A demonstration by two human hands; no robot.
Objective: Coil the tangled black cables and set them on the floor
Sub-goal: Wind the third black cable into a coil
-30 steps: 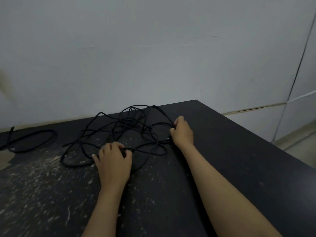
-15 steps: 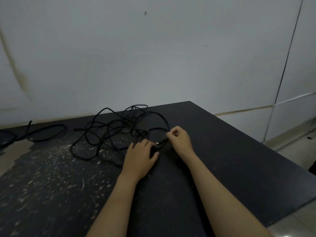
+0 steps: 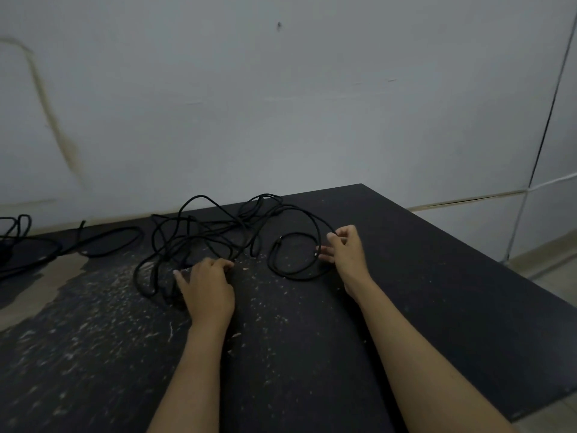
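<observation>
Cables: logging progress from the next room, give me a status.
Right hand pinches one loop drawn aside. Left hand rests on the tangled cables, grip unclear. All on the black table, nothing coiled.

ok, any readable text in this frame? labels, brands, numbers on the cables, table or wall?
None readable.
Tangled black cables: no tags or print visible.
Black table: only pale scuffs and specks, no lettering.
Wall: stains and a small dark spot, no sign or writing.
</observation>
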